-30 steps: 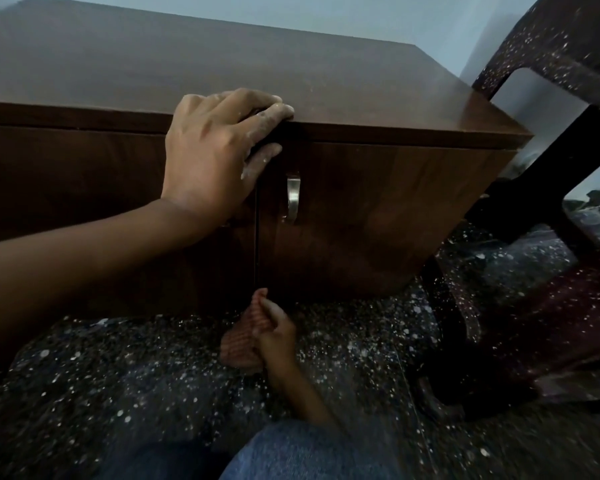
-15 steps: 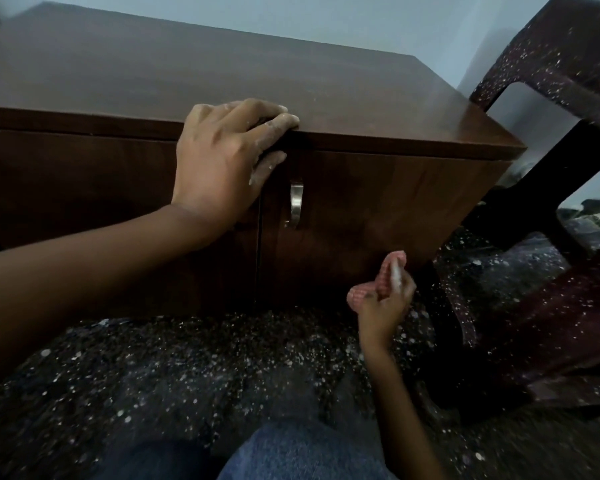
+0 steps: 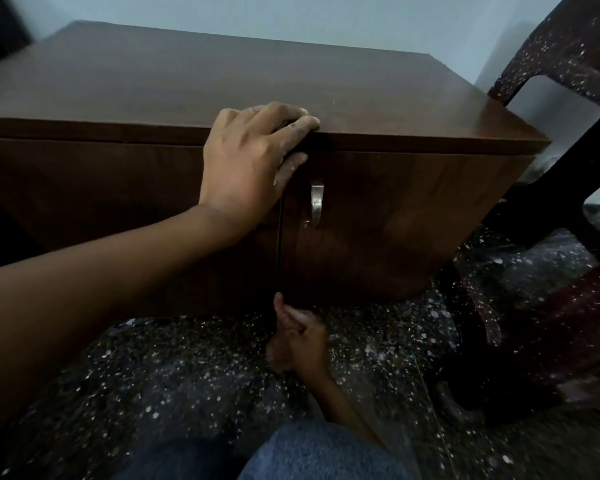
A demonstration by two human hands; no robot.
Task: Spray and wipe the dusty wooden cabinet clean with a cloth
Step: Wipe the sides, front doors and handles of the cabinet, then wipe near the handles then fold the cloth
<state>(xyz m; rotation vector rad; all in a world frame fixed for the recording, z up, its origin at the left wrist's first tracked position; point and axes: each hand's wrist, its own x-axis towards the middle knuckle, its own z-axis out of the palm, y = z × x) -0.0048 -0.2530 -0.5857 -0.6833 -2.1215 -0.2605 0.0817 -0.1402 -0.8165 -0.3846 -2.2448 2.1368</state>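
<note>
The dark wooden cabinet (image 3: 395, 233) fills the upper half of the view, its two doors closed and a metal handle (image 3: 316, 202) on the right door. My left hand (image 3: 250, 161) grips the front edge of the cabinet top, fingers over the top and thumb on the front below it. Low down, my right hand (image 3: 302, 344) is at the foot of the cabinet by the gap between the doors. It holds a bunched reddish cloth (image 3: 275, 353), which is blurred and mostly hidden by the fingers. No spray bottle is in view.
A dark plastic chair (image 3: 568, 50) speckled with white stands close on the right, its legs beside the cabinet's right corner. The floor (image 3: 153, 375) is dark with white specks. My knee in blue jeans (image 3: 319, 452) is at the bottom. A pale wall is behind.
My right hand with the cloth moved from the lower right part of the right door back left and down to the base at the door gap. My left hand stayed on the top edge.
</note>
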